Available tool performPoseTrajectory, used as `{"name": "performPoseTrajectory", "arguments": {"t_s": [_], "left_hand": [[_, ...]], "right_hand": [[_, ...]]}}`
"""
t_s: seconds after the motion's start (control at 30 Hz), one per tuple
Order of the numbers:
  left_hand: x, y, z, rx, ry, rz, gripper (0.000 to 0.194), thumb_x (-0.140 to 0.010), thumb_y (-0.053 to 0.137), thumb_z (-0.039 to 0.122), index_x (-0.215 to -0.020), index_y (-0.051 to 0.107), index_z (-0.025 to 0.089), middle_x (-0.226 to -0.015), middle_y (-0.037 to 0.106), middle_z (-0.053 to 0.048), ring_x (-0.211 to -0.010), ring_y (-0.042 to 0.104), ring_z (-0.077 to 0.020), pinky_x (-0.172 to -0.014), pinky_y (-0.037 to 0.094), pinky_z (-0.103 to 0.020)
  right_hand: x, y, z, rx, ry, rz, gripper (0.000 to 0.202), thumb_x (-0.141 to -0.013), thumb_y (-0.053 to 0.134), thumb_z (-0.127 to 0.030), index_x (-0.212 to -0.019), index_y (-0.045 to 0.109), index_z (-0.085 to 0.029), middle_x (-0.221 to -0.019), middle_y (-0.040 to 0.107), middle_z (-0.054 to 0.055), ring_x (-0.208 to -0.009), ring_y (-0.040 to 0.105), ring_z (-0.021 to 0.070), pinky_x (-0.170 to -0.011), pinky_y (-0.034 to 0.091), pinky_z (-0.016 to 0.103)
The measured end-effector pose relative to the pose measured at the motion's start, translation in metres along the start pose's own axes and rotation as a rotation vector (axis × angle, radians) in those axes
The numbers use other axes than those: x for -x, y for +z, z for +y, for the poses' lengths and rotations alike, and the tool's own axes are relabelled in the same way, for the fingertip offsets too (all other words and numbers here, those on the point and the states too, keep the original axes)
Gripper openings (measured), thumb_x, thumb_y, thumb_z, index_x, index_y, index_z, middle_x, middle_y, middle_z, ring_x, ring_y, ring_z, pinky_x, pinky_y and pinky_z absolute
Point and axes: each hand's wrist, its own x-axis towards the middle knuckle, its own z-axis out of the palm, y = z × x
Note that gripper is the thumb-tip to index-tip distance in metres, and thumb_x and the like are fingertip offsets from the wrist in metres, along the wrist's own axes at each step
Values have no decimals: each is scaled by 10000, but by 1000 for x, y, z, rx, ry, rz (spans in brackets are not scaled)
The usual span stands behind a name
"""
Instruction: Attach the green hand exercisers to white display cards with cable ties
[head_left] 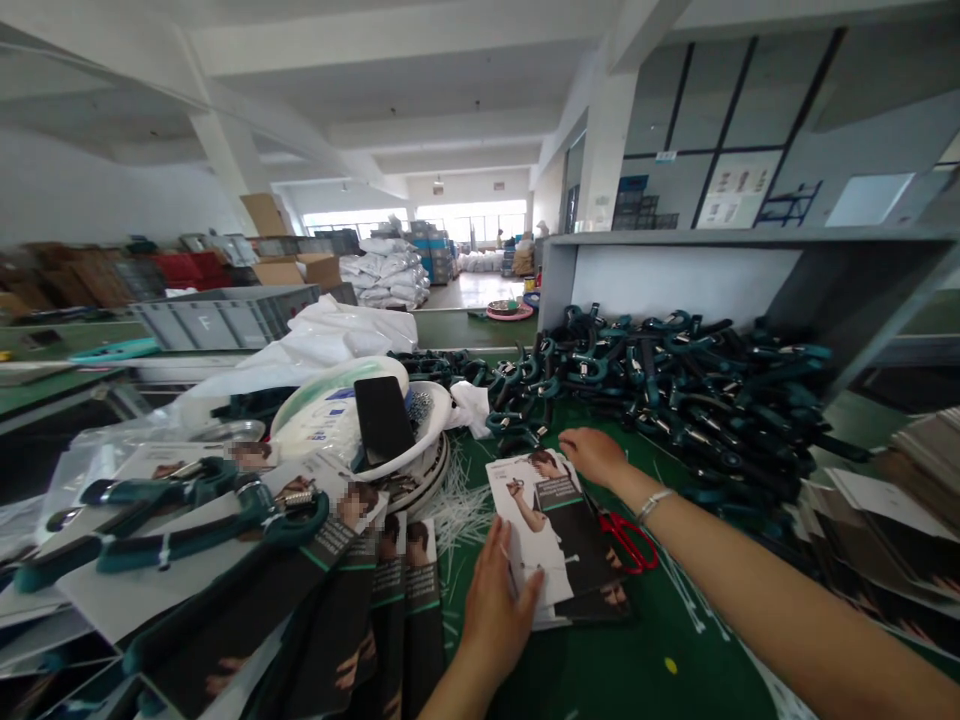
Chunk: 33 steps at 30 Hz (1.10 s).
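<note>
My left hand (496, 605) grips the lower left edge of a printed card (536, 545), its thumb lying on the face. This card, white and black with a person's picture on it, lies over more such cards on the green table. My right hand (596, 456) is just beyond the card's upper right corner, fingers curled together; whatever they may hold is hidden. Close past it spreads a heap of dark green hand grips with metal springs (660, 390). Red-handled scissors (634, 543) lie partly under the cards, beside their right edge.
At left, hand grips (217, 520) fastened to cards lie piled up. Behind them a phone (384, 418) rests on a white basin (431, 425). White cable ties (469, 500) are strewn over the table. Stacked cards (892, 530) stand at right, below a grey shelf (750, 238).
</note>
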Motion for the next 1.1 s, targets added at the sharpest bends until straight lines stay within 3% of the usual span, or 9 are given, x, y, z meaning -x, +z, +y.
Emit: {"name": "performPoseTrajectory", "arguments": {"t_s": [0.13,0.27,0.33,0.43,0.6,0.73,0.87,0.97,1.1], "left_hand": [[0,-1,-1,-60,-34,-142,618,-797,476,329,-1373,356,139,-1481,231,-113,-1365,214,-239,-1111,176,-417],[1,-4,3,-119,-63,-208,635,-818,435,344,-1397,302,120,-1491,164,-114,-1378,167,-243,-1114,132,-455],[1,-4,5,-128,-69,-230,640,-820,431,349,-1400,293,117,-1493,148,-114,-1380,152,-246,-1116,125,-460],[1,-5,6,-116,-73,-223,643,-815,442,354,-1400,297,129,-1494,149,-109,-1377,163,-256,-1116,127,-467],[1,-7,6,-88,-67,-193,636,-801,474,364,-1385,337,156,-1489,190,-94,-1364,214,-260,-1114,145,-464],[0,-7,7,-95,-45,-191,627,-793,488,370,-1374,359,171,-1483,225,-82,-1357,237,-257,-1111,152,-463],[-1,-7,9,-137,-8,-206,612,-795,492,376,-1363,378,179,-1479,250,-78,-1346,261,-261,-1106,169,-455],[-1,-7,8,-145,22,-194,599,-800,492,387,-1354,393,183,-1474,267,-79,-1339,276,-262,-1102,185,-453],[0,-6,5,-121,41,-176,599,-792,511,395,-1345,403,191,-1466,288,-81,-1328,295,-272,-1096,193,-475]], "right_hand": [[-60,17,-36,25,-137,-96,249,-856,491,-245,-1041,657,-224,-1097,639,87,-1003,585,203,-809,433,283],[-91,39,-70,57,-278,-214,235,-755,639,-212,-987,655,-178,-1105,627,101,-1011,575,231,-822,452,367],[-95,44,-75,61,-322,-230,182,-728,650,-157,-909,668,-163,-1048,647,123,-997,586,252,-810,454,372],[-92,37,-60,29,-361,-186,163,-721,641,-130,-874,662,-179,-996,664,120,-977,601,252,-809,450,338],[-71,-8,-2,-79,-246,50,221,-844,514,-228,-1035,574,-135,-1016,645,140,-936,618,232,-794,471,317],[-39,-36,23,-288,19,302,413,-930,263,-293,-1271,342,-72,-900,647,145,-685,658,185,-578,520,302],[2,-40,6,-717,161,467,354,-854,446,-392,-1116,471,-155,-644,622,8,-522,636,172,-472,506,275],[33,-33,-20,-503,9,523,242,-810,528,-387,-926,560,-177,-703,653,38,-642,656,199,-585,513,304],[74,-15,-46,-181,-157,565,222,-853,488,-359,-879,592,-165,-812,677,83,-737,655,208,-628,491,285]]}}
